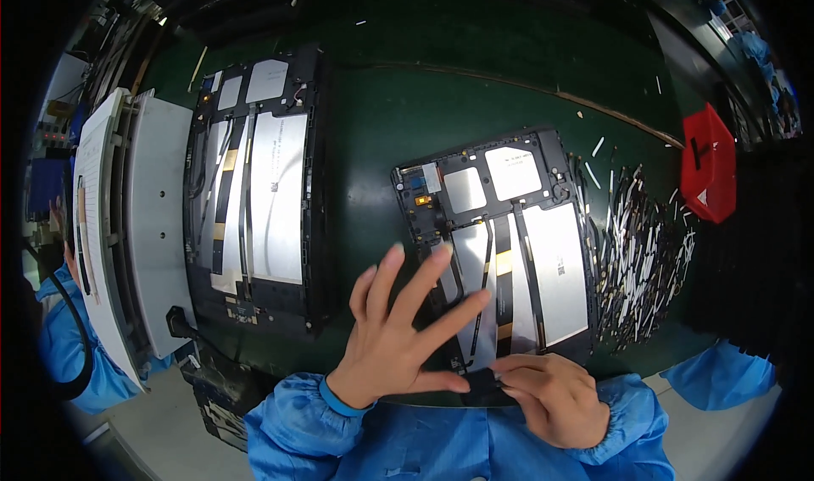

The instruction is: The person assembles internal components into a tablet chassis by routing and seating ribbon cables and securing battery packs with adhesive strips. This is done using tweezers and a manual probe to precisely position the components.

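An opened tablet, back cover off, lies on the green mat with silver battery cells and black flex strips showing. My left hand rests on its near left part, fingers spread across the cells, thumb pressed at the bottom edge. My right hand is at the tablet's near edge, fingers curled and pinching a small black part against that edge, right beside my left thumb.
A stack of opened tablets lies to the left, beside a white rack of upright panels. A heap of thin black and white strips lies right of the tablet. A red bin stands far right. Another person's blue sleeve shows at left.
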`<state>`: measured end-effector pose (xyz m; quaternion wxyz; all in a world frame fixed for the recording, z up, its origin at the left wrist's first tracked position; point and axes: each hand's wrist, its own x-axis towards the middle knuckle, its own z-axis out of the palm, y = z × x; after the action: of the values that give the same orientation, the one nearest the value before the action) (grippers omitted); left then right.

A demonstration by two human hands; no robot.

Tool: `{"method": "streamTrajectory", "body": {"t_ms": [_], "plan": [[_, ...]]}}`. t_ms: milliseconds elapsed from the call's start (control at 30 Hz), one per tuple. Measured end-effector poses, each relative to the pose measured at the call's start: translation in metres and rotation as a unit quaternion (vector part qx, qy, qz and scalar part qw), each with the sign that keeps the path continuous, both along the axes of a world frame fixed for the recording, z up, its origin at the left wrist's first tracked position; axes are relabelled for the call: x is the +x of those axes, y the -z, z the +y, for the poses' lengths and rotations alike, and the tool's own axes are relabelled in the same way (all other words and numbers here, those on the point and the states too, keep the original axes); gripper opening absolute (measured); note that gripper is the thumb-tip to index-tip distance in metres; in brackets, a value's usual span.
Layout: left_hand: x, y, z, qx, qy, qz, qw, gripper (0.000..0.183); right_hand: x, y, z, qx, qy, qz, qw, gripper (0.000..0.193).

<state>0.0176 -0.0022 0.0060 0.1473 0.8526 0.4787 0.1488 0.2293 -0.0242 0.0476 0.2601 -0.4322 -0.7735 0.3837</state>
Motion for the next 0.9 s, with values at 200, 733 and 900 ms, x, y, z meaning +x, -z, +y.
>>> {"method": "streamTrajectory", "body": {"t_ms": [200, 733, 900], "plan": [[0.007, 0.001, 0.033, -0.010, -0.063, -0.053, 0.997, 0.075, -0.008, -0.016, 0.017, 0.011, -0.078, -0.200, 0.977, 0.047], [0.036, -0.011, -0.041, -0.096, -0.272, -0.279, 0.916, 0.061, 0.048, -0.011, 0.017, 0.101, 0.234, -0.181, 0.950, 0.054], [0.059, -0.004, -0.057, -0.132, -0.244, -0.108, 0.955, 0.062, 0.059, 0.008, 0.017, 0.031, 0.227, -0.143, 0.963, 0.044]]}}
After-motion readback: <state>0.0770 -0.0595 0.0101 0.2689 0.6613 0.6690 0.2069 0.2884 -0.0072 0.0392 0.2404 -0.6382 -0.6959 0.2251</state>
